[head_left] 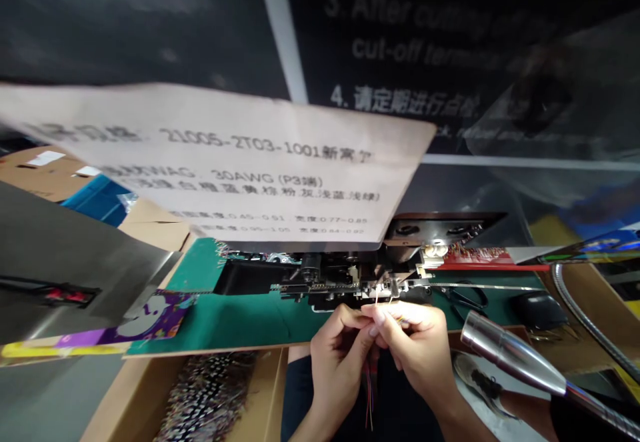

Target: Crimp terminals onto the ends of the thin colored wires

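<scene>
My left hand (337,359) and my right hand (423,345) meet at the front of a terminal crimping machine (345,275). Both are closed, with fingertips pinched together on thin coloured wires (369,399). The loose ends of these wires hang below my fingers, in front of my lap. One pale wire end points up from my right fingertips toward the machine's crimping spot, but whether it touches there I cannot tell. Several yellowish strands show beside my right fingers. The parts of the wires inside my grip are hidden.
A paper label (280,162) hangs above the machine. Below left, a cardboard box (270,389) holds many bundled wires (205,395). A metal lamp head (515,352) on a flexible neck stands right. Black-handled scissors (467,293) lie on the green mat (240,322). Another person's leg (525,409) shows lower right.
</scene>
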`<state>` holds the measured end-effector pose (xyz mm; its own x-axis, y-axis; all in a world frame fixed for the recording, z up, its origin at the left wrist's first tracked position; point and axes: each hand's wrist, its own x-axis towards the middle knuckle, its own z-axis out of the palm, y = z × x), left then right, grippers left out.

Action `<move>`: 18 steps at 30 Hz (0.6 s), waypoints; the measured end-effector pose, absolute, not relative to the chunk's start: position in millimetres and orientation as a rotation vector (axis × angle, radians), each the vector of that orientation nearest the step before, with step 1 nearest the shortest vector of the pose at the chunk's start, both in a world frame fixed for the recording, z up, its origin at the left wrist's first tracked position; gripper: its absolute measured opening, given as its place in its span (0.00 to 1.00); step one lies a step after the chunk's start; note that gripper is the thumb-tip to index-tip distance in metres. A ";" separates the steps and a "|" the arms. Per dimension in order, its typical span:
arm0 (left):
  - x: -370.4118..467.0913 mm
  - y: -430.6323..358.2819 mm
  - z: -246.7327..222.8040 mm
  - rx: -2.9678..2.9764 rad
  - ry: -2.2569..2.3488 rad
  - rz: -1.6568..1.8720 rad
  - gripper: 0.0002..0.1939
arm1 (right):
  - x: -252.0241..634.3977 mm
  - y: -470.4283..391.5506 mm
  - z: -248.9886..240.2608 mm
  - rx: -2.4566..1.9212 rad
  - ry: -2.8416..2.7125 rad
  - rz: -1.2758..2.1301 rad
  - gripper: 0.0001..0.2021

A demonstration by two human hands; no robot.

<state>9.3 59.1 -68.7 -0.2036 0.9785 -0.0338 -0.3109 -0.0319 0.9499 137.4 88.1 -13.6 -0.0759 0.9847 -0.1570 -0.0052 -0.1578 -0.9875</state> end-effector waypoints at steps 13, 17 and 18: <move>22.3 55.5 -64.6 0.763 1.110 1.594 0.18 | 140.6 91.0 -34.6 -1.146 -1.014 1.603 0.26; 25.8 56.3 -58.6 0.703 1.114 1.633 0.18 | 139.4 92.8 -41.4 -1.098 -0.918 1.649 0.24; 25.9 56.8 -57.8 0.697 1.113 1.638 0.18 | 138.9 93.0 -41.5 -1.094 -0.905 1.655 0.24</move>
<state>25.9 56.8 -57.8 -0.3389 0.9384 -0.0680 -0.4089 -0.0818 0.9089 138.9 93.0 -41.5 -0.1765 0.9497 -0.2586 -0.2951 -0.3017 -0.9066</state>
